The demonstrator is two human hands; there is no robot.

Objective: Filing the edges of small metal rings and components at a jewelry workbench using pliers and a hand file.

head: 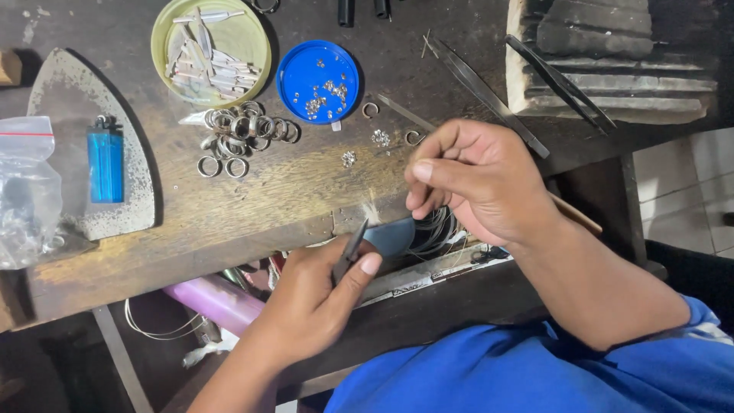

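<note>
Your left hand (317,294) pinches dark tweezers (350,252) at the bench's (252,206) front edge. Your right hand (474,180), fingers curled together, hovers beside it. A clear plastic bag (27,195) lies at the left edge.

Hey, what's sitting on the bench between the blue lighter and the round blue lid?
In the head view, between the blue lighter and the round blue lid lies a heap of small silver metal rings on the worn wooden bench.

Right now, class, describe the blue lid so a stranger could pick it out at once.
On the wooden bench, look near the top edge, right of the yellow-green dish of metal strips. The blue lid is the round, bright blue one holding tiny silver bits.
</note>
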